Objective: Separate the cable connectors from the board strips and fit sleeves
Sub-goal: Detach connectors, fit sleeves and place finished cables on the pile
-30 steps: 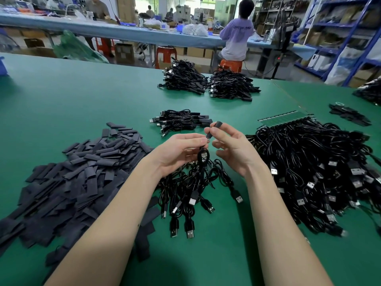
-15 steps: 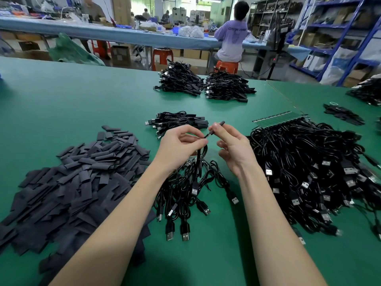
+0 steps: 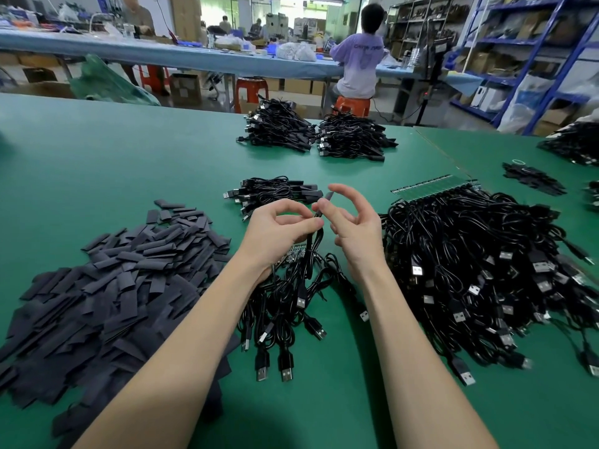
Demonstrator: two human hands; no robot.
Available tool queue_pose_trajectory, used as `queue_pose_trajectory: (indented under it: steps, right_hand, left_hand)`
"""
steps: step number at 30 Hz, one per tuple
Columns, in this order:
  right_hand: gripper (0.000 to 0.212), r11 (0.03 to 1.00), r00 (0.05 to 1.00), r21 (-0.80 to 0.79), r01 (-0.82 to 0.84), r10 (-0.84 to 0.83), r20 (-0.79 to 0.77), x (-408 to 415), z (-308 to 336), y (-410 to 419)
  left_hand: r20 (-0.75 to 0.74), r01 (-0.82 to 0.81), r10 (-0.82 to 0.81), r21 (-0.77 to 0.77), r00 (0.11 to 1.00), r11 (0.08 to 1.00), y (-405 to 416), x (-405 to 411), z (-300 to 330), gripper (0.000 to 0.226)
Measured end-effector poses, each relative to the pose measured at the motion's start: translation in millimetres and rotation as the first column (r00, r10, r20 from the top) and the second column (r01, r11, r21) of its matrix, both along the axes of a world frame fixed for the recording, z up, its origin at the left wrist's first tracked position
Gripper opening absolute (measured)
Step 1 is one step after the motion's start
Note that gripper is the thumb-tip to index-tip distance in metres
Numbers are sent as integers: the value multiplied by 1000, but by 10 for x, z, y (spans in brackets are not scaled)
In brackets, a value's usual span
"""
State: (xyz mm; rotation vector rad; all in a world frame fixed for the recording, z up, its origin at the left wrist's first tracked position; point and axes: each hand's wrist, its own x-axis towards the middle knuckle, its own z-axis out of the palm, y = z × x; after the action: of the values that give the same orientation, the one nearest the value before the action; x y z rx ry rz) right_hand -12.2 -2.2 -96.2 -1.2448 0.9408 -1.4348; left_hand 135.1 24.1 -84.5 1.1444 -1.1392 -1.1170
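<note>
Black cable (image 3: 311, 238) is pinched in the left hand (image 3: 279, 229) above the green surface (image 3: 129, 163). The right hand (image 3: 353, 222) pinches its sleeved tip (image 3: 325, 202), other fingers spread. Loose sleeves (image 3: 123, 280) lie heaped left.

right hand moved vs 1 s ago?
Yes. The right hand has opened its fingers and slid along the sleeve toward the small cable bundle.
</note>
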Motion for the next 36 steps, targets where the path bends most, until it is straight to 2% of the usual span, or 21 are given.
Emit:
queue_pose_trajectory:
  steps: [2,7,15,22,26,33,35,36]
  right_hand:
    - [23,1000,1000,-13,2,-2,27,23,-6,21]
    - [22,991,986,131,-24,2,167,100,-12,49]
    - [25,996,996,83,19,-26,88,122,-22,63]
    - [23,999,994,40,-2,-2,107,85,-26,51]
    - [25,997,998,71,-1,-4,66,97,-48,54]
    - [22,993,991,117,-2,-14,133,122,-66,29]
    - [22,991,984,136,12,-36,173,137,-66,24]
    - [21,989,979,143,22,-50,198,135,-61,17]
  left_hand:
    - [-59,12,-11,33,998,999,-5,4,17,20]
    - [-160,62,-49,81,986,995,-3,-27,32,20]
    - [-207,59,-33,123,978,991,-24,-26,4,19]
    - [-205,83,-56,128,977,988,-36,1,-1,17]
    - [-197,75,-51,113,979,991,-43,18,-7,16]
    - [-183,65,-54,57,982,996,-44,13,-21,17]
    - [-137,55,-49,37,989,998,-46,-18,-43,19]
    - [-54,48,-46,36,998,998,-45,-29,-60,23]
